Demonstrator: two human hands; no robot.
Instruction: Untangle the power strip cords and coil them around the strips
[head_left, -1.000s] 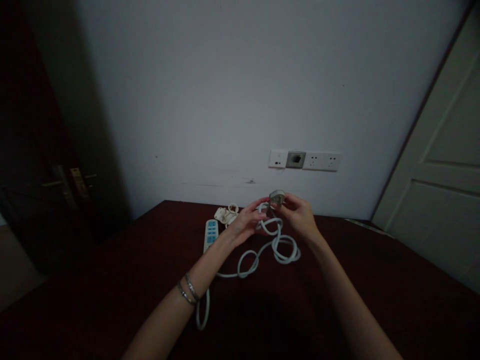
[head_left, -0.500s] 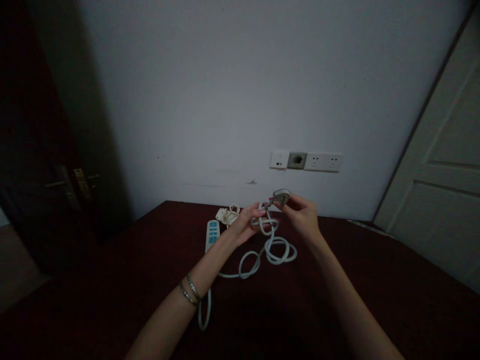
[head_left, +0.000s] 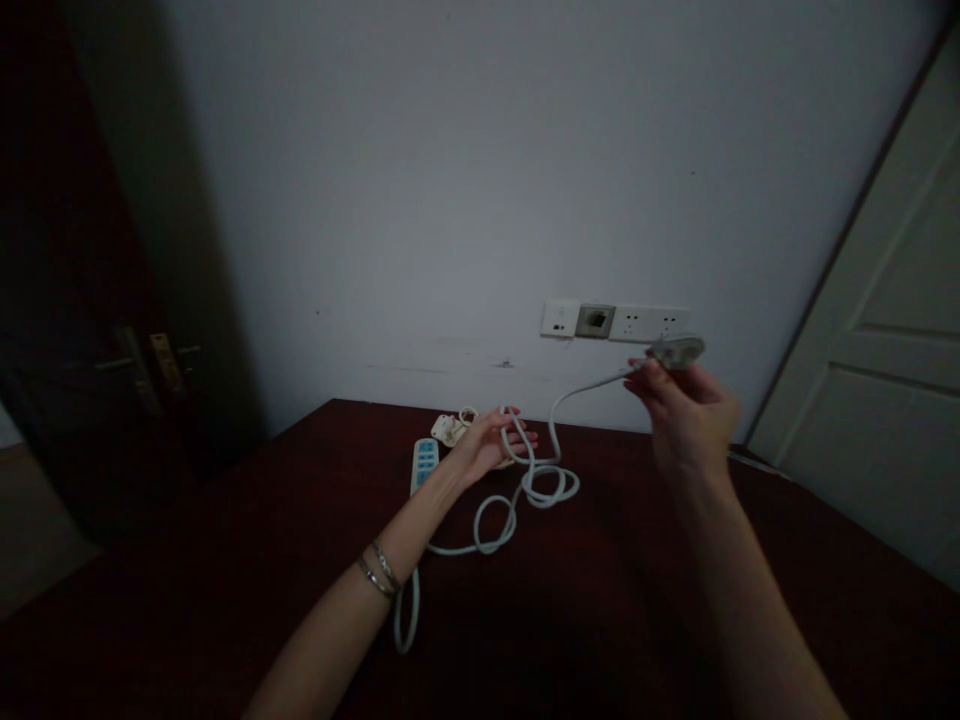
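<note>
My right hand [head_left: 690, 400] is closed round a pale plug [head_left: 681, 350], raised in front of the wall. A white power cord [head_left: 553, 415] runs from the plug down to my left hand [head_left: 491, 440]. There a loop of the cord lies across the thumb and fingers, which hold it loosely. Further coils and a loose knot rest on the dark red table [head_left: 600, 600]. Behind my left forearm, partly hidden, lies a white power strip [head_left: 426, 455] with blue sockets. A second, cream-coloured plug or adapter [head_left: 448, 430] with its own cord sits just beyond the left wrist.
On the wall behind are a switch-like plate [head_left: 559, 319], a grey socket [head_left: 595, 321] and a white double socket [head_left: 631, 323]. A dark door with a handle [head_left: 169, 365] stands at left, a pale panelled door [head_left: 892, 350] at right.
My right hand has pulled the plug away to the right and up, drawing out a length of cord. My left hand stays near its place, its fingers spread more, with the loop on it.
</note>
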